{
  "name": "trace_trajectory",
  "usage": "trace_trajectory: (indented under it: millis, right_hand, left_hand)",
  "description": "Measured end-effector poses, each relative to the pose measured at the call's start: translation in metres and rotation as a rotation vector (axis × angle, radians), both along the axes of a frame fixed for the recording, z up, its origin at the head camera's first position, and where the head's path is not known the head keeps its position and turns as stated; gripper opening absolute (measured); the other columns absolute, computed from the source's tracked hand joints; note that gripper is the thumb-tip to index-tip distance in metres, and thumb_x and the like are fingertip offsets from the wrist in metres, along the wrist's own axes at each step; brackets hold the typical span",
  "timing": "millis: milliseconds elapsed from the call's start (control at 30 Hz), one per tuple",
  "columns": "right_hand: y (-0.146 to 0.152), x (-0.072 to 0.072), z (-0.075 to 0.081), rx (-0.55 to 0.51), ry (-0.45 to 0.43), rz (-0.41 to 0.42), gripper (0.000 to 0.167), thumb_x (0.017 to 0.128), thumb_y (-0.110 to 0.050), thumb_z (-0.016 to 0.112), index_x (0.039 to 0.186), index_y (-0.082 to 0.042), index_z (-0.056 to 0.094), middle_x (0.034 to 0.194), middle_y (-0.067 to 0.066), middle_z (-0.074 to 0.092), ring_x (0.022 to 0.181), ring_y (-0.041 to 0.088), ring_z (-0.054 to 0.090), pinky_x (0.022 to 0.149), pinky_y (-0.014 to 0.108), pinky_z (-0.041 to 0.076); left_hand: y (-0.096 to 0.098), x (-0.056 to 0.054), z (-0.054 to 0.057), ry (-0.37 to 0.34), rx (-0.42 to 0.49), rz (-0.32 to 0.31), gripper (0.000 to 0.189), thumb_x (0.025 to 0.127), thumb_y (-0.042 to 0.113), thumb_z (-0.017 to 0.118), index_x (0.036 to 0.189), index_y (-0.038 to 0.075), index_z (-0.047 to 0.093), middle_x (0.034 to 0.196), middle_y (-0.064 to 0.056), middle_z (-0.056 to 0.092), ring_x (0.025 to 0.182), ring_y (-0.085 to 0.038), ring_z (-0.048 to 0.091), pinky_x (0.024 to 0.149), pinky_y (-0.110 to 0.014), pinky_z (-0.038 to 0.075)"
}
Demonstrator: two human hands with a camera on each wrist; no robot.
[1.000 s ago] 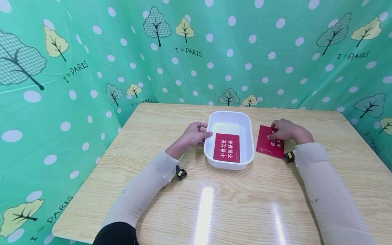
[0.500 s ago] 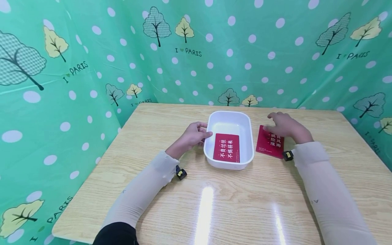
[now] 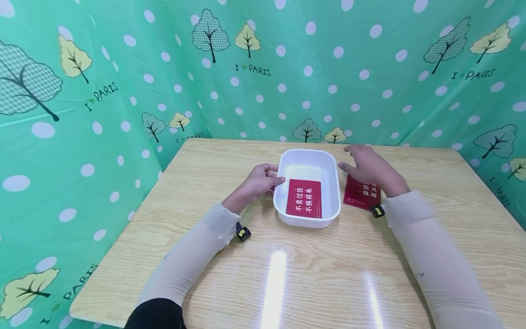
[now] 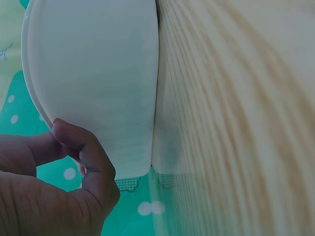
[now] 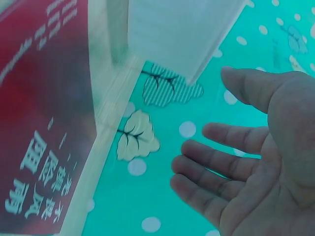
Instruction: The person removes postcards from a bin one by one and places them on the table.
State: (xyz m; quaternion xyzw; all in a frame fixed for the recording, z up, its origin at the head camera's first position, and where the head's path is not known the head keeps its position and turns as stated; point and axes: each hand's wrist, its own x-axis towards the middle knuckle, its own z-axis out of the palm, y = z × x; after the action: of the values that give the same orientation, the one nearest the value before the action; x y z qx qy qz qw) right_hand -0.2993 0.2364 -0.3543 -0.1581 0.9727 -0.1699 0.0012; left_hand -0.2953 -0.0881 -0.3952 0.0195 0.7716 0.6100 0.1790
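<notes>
A white plastic basin point(image 3: 309, 222) stands on the table, and a red card point(image 3: 302, 197) with white Chinese characters lies inside it. My left hand point(image 3: 260, 182) pinches the basin's left rim, thumb over the edge and fingers outside; the left wrist view shows these fingers point(image 4: 81, 140) at the rim. Right of the basin lies a second red card point(image 3: 358, 194), its top part hidden behind my right hand point(image 3: 371, 167). That hand is held above the card with nothing in it, fingers spread, thumb close to the basin's right rim. In the right wrist view its fingers point(image 5: 216, 157) are relaxed.
The wooden table point(image 3: 230, 274) runs back to a green dotted curtain point(image 3: 263, 91) with tree prints. A small black wrist device point(image 3: 243, 232) sits at the left cuff, and another wrist device point(image 3: 377, 210) at the right cuff.
My right hand has lifted off the right-hand card, spread its fingers and moved left and away toward the basin. The left hand, the basin and both cards have stayed in place.
</notes>
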Motion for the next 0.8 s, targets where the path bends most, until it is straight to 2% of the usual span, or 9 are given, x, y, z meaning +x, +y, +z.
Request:
trace_trajectory:
  millis: [333,800]
  right_hand:
    - [-0.024,0.007,-0.001,-0.009,0.035,0.015,0.067,0.103,-0.033,0.062,0.152,0.006,0.038,0.151,0.032,0.041,0.139,0.051,0.037,0.108,0.067,0.039]
    - [-0.051,0.010,-0.016,0.018,0.034,0.097,0.070,0.099,-0.034,0.068,0.152,0.002,0.040,0.149,0.031,0.043,0.136,0.049,0.042,0.105,0.064,0.043]
  left_hand:
    - [0.001,0.000,0.000,-0.002,0.005,-0.007,0.044,0.097,0.012,0.071,0.137,0.006,0.052,0.107,-0.012,0.065,0.078,-0.021,0.066,0.064,-0.031,0.058]
    - [0.001,0.000,0.001,-0.002,-0.001,0.000,0.044,0.097,0.012,0.071,0.136,0.006,0.053,0.106,-0.011,0.064,0.079,-0.021,0.066,0.064,-0.031,0.058]
